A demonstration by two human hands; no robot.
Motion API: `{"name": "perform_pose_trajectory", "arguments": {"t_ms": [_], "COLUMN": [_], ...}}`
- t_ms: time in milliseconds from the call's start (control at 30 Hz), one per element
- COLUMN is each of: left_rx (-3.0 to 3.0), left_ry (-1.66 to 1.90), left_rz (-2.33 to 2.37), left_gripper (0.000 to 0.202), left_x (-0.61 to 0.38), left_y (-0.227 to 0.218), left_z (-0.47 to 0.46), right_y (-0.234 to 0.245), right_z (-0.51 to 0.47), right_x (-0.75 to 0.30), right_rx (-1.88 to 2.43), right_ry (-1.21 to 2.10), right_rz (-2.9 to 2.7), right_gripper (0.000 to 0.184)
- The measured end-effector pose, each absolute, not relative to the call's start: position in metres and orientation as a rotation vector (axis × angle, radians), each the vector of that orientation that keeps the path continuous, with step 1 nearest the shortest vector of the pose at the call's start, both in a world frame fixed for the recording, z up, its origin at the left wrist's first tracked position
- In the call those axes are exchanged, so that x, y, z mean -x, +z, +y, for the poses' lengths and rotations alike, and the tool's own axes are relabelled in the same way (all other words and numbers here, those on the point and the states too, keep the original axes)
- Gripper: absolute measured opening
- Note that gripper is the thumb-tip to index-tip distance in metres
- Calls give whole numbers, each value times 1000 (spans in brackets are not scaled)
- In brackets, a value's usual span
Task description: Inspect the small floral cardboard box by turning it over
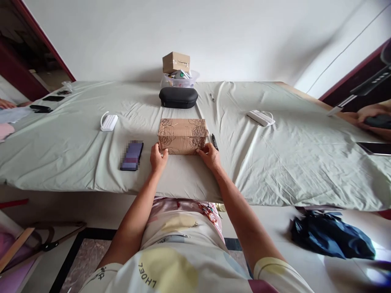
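A brown cardboard box with doodles drawn on it sits on the cloth-covered table right in front of me. My left hand grips its near left corner, fingers curled against the front face. My right hand holds the near right corner the same way. A black pen lies just right of the box, beside my right hand.
A dark phone lies left of the box. Two white pouches, a black case, and a clear tub under a small box stand behind. Another person's hand rests at far right.
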State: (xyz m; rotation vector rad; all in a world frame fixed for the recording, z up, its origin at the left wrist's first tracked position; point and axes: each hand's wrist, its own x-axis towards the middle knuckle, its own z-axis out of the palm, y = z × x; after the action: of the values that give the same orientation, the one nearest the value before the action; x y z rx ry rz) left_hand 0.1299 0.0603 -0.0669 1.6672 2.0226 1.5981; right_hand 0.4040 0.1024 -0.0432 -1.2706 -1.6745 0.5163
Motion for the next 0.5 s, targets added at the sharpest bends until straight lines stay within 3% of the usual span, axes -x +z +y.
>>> {"name": "perform_pose_trajectory", "arguments": {"t_ms": [267,400,500], "left_rx": [-1709,-1735,-1783], "left_ry": [1571,1650,1762], "left_rz": [1989,2015,2128], "left_gripper": [29,53,69], "left_x": [-131,-134,-138], "left_y": [-69,-65,-57], "left_z": [61,57,51], "right_y": [-41,-39,-35], "right_z": [101,98,96], "right_x": [-404,-404,-407], "right_rx": [1295,1275,1205], "right_ry": [485,393,129], "right_rz": [-1682,-1618,-1508], "right_gripper": [48,53,50]}}
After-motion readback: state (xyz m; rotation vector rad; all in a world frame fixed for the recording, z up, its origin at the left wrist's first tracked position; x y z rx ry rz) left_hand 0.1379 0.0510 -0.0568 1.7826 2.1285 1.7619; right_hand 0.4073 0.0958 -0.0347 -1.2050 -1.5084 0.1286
